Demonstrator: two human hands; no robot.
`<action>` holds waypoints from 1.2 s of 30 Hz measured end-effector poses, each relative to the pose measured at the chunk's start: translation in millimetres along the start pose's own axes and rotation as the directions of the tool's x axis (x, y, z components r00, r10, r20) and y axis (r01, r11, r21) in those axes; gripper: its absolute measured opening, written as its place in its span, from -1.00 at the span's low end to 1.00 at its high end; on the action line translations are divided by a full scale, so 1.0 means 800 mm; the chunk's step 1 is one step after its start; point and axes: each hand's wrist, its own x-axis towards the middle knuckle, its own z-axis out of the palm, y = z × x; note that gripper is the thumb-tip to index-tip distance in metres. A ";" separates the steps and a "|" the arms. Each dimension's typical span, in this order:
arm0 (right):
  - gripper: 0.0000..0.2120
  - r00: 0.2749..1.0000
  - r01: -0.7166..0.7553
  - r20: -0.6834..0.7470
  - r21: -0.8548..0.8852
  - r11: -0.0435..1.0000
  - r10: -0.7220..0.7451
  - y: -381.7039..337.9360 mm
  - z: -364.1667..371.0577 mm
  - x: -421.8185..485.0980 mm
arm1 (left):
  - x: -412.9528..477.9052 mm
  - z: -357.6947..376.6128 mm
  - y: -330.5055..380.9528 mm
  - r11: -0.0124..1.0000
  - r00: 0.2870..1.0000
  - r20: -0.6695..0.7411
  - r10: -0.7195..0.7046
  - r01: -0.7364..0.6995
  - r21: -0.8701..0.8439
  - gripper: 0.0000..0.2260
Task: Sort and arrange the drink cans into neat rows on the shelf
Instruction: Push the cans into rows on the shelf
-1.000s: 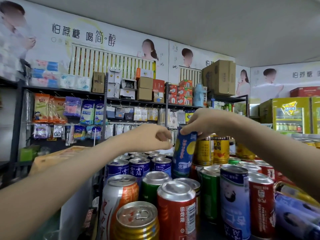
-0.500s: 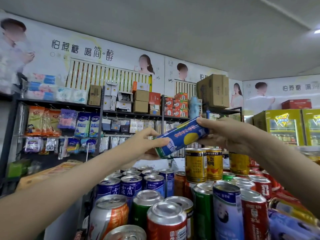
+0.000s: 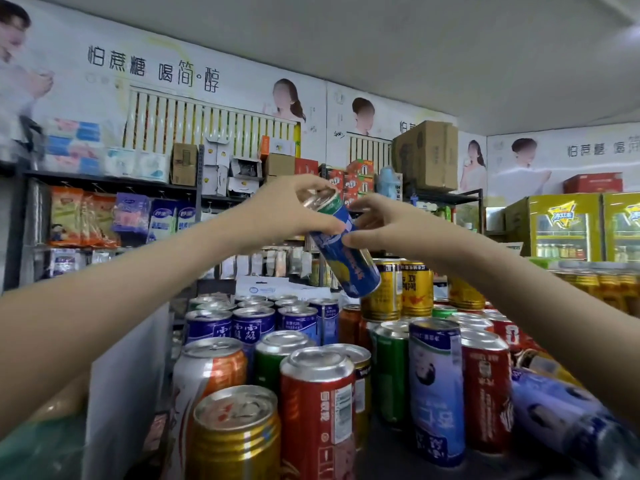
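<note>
**Left hand** [image 3: 287, 216]: fingers curled over the top end of a tall blue can [image 3: 348, 258], thumb laid along its side.

**Right hand** [image 3: 391, 223]: thumb and fingertips pinch the same can at mid-body from the opposite side.

**Blue can:** held in the air between both hands and tilted. Its top end points up toward the left hand and its base points down on the right-hand side. It is clear of every other can.

**Just below the held can's base:** two gold cans [image 3: 412, 289], upright and side by side.

**Below the left hand:** a block of dark-blue cans [image 3: 252, 323], upright in rows.

**Nearer the person than both hands,** all upright and mixed by colour on the dark shelf [image 3: 388, 455]:
- an orange-and-white can [image 3: 207, 375]
- a gold front can [image 3: 235, 434]
- a red can [image 3: 317, 403]
- a green can [image 3: 391, 368]
- a tall pale-blue can [image 3: 436, 386]
- a tall red can [image 3: 485, 386]

**Under the right forearm:** a fallen can [image 3: 561, 417], blue, lying on its side.

**Beyond the hands:**
- wall racks [image 3: 104, 183] carrying packets
- a cardboard box [image 3: 427, 154] on top
- a yellow drinks cooler [image 3: 564, 226], to the right of the right hand
</note>
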 end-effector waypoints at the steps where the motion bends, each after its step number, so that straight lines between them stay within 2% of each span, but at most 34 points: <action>1: -0.43 1.000 0.003 0.007 0.014 1.000 -0.004 0.000 0.003 -0.001 | -0.001 0.000 0.002 0.996 1.000 0.006 0.030 -0.031 0.087 -0.54; 4: -0.31 0.999 0.037 0.036 -0.020 0.999 -0.036 0.005 0.009 -0.003 | -0.004 -0.001 0.001 0.968 0.997 0.058 0.043 -0.055 0.244 -0.51; 6: -0.26 0.995 0.086 0.059 -0.088 0.992 -0.081 0.006 0.013 -0.004 | -0.008 0.002 -0.001 0.954 0.994 0.101 0.033 -0.061 0.293 -0.51; 9: -0.24 0.984 0.126 0.139 -0.078 0.989 -0.114 0.003 0.017 -0.006 | -0.014 0.010 -0.006 0.937 0.994 0.113 0.014 -0.052 0.347 -0.47; 14: -0.11 0.971 0.195 0.180 -0.211 0.958 -0.158 0.004 0.033 0.001 | -0.016 0.018 -0.014 0.942 0.989 0.115 -0.093 0.050 0.331 -0.33; 18: -0.12 0.975 0.180 0.161 -0.197 0.964 -0.150 0.009 0.039 0.012 | -0.014 0.025 -0.022 0.961 0.989 0.111 -0.100 0.067 0.269 -0.37; 21: -0.16 0.981 0.112 0.171 -0.144 0.983 -0.086 0.019 0.044 0.016 | -0.015 0.019 -0.031 0.978 0.978 0.134 -0.160 0.138 0.158 -0.40; 24: -0.27 0.984 0.016 0.176 -0.197 0.980 0.019 0.031 0.057 0.015 | -0.022 -0.001 -0.040 0.936 0.966 0.161 -0.202 0.142 0.321 -0.36; 28: -0.36 0.970 -0.095 0.181 -0.327 0.940 0.161 0.038 0.073 0.016 | -0.043 -0.026 -0.068 0.790 0.905 0.263 -0.335 0.118 0.601 -0.39; 31: -0.40 0.936 -0.145 0.239 -0.404 0.903 0.257 0.037 0.077 0.023 | -0.055 -0.031 -0.087 0.788 0.829 0.378 -0.412 0.117 0.604 -0.36; 33: -0.46 0.903 -0.190 0.289 -0.396 0.898 0.319 0.037 0.080 0.030 | -0.056 -0.029 -0.093 0.784 0.780 0.436 -0.448 0.109 0.611 -0.37; 36: -0.62 0.852 -0.246 0.351 -0.387 0.889 0.389 0.040 0.084 0.036 | -0.053 -0.022 -0.099 0.764 0.742 0.504 -0.442 0.016 0.645 -0.47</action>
